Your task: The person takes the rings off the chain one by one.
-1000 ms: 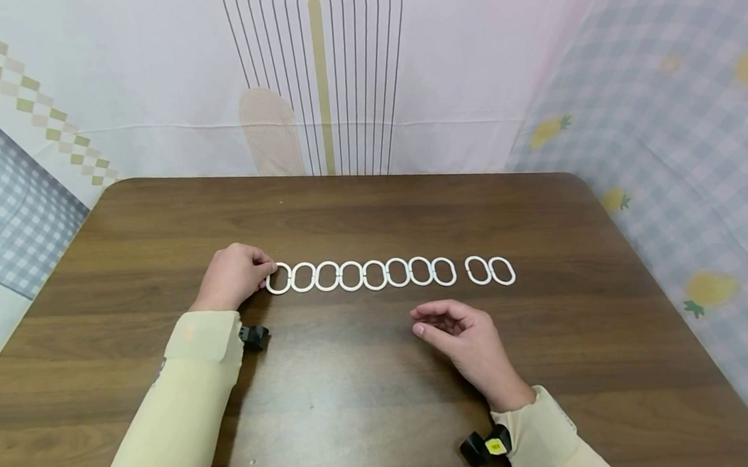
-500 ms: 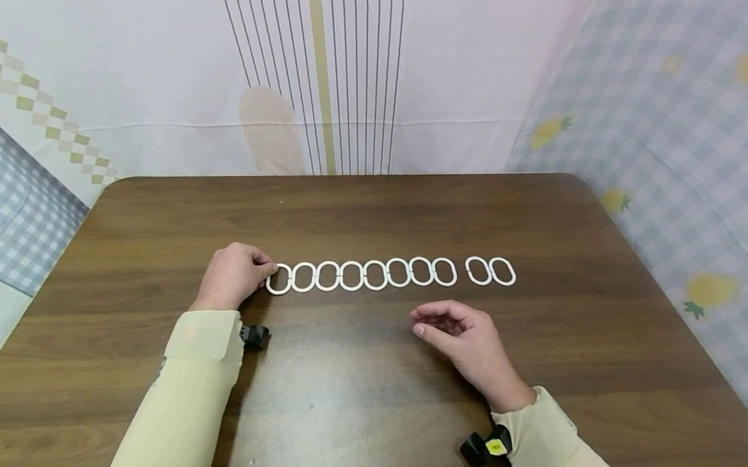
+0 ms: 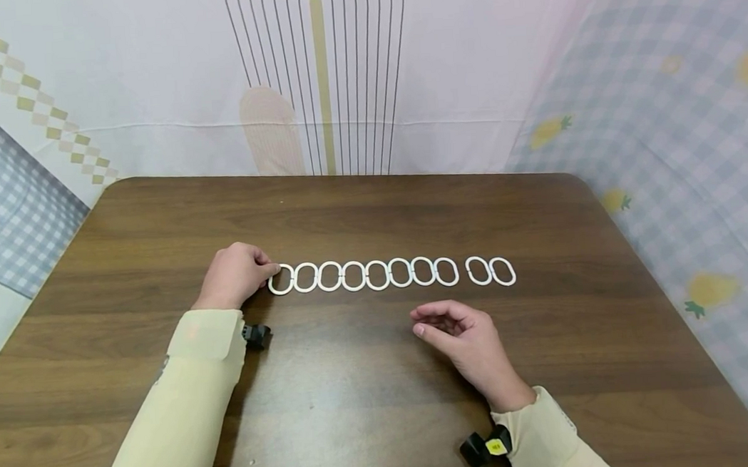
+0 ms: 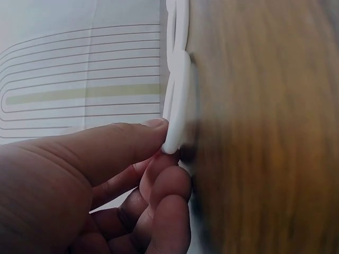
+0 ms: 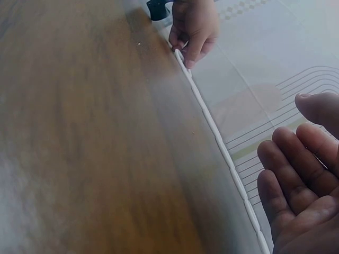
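A row of several white oval plastic rings (image 3: pixel 342 275), set side by side and touching, lies across the brown table. My left hand (image 3: pixel 231 276) pinches the leftmost ring (image 4: pixel 181 100) at its outer edge, between thumb and fingertips in the left wrist view. Past a small gap at the row's right end lie two more white oval rings (image 3: pixel 491 272), touching each other. Nearer the front, my right hand (image 3: pixel 474 349) stays apart from the rings, with loosely bent fingers and nothing held. Its palm shows in the right wrist view.
The wooden table (image 3: pixel 347 421) has rounded far corners. Behind it hangs a pale patterned cloth (image 3: pixel 460 57), and checked cloth with pineapples (image 3: pixel 677 136) borders the right side. Black wrist cameras sit on both cuffs.
My left hand and the row it pinches have shifted slightly to the right, narrowing the gap to the two separate rings. The right hand and that pair have stayed in place.
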Demonstrator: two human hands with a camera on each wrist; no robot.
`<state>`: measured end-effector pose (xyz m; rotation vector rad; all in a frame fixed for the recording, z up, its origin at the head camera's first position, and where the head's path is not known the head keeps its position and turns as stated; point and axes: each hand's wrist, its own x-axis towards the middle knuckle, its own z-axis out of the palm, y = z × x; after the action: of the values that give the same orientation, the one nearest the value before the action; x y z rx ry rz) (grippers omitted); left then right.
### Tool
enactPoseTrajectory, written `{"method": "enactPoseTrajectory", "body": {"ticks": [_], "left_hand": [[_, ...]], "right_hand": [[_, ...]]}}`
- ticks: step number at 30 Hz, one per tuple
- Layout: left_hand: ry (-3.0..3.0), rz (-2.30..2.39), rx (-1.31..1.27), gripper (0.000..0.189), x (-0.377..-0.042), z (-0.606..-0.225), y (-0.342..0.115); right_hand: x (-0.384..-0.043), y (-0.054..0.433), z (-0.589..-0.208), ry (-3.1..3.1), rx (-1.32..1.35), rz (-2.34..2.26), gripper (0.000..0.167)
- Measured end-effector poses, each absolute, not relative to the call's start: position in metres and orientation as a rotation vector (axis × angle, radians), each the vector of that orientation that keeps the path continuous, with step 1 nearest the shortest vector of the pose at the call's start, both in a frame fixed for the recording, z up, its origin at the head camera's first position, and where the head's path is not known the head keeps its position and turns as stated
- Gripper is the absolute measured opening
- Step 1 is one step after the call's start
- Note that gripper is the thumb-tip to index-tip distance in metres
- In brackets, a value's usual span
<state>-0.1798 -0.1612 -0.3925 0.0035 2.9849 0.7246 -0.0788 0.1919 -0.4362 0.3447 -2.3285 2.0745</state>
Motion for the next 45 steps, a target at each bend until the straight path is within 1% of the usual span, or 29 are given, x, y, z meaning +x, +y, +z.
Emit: {"method": "enactPoseTrajectory", "body": {"ticks": [14, 27, 45], "left_hand": [[2.934, 0.735, -0.067, 0.019, -0.182, -0.3937, -0.1579], [2.912, 0.747, -0.068, 0.022, -0.181, -0.3927, -0.1559], [2.9, 0.789, -0.058, 0.019, -0.1829, -0.3944, -0.1511]], "right_hand": [[-0.079, 0.1922, -0.4373, -2.323, 0.348, 2.076, 0.022], [-0.0789, 0.1924, -0.4367, -2.325, 0.334, 2.086, 0.022], [-0.0787, 0.192, -0.437, -2.325, 0.331, 2.094, 0.022]]}}
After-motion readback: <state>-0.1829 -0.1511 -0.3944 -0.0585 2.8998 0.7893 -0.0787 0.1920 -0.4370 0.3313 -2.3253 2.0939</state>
